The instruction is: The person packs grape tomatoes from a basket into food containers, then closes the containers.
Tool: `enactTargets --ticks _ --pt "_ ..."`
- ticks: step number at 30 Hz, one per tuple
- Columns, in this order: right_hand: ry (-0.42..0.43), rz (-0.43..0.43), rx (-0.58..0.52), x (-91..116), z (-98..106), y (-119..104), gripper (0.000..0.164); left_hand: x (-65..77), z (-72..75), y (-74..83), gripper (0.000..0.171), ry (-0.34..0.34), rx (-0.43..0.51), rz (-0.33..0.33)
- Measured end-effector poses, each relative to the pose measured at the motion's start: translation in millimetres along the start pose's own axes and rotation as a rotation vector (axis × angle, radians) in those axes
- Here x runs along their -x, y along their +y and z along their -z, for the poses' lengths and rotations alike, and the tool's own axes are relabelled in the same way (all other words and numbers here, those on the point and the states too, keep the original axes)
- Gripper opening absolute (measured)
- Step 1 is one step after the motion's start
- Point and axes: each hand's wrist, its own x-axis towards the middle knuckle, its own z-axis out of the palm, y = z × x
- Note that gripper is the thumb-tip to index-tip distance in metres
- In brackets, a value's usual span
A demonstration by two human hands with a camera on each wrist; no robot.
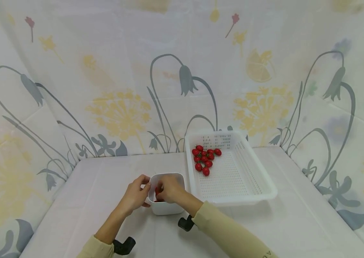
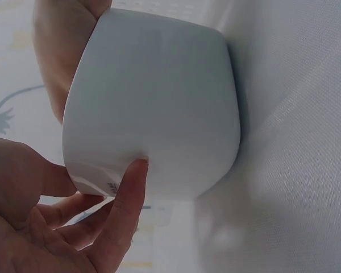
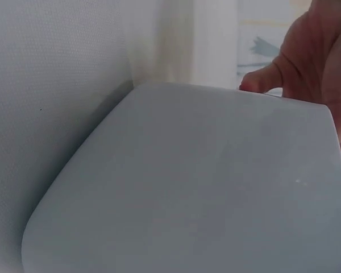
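Note:
A white square container stands on the table, with red cherry tomatoes partly showing inside. My left hand holds it by its left side; in the left wrist view the thumb is at the rim and a fingertip presses the outer wall. Reaching in over the container's rim, my right hand has thumb and forefinger bent around a red cherry tomato. Its fingertips are partly hidden. The container's smooth wall fills most of the right wrist view.
To the right of the container stands a larger white perforated basket. Several cherry tomatoes lie grouped at its left side. A flower-printed sheet hangs behind the pale table cover. Black wrist mounts stick out below both sleeves.

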Motion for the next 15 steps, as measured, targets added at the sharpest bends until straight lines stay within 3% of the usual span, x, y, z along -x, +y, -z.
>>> enactTargets --ticks 8,15 --pt "-0.027 -0.064 -0.05 0.3 -2.1 0.6 0.014 0.6 -0.5 -0.1 0.019 -0.004 -0.001 0.003" --pt "-0.024 -0.056 -0.034 -1.6 -0.7 -0.2 0.016 -1.2 0.5 -0.2 0.02 -0.006 -0.002 0.001"
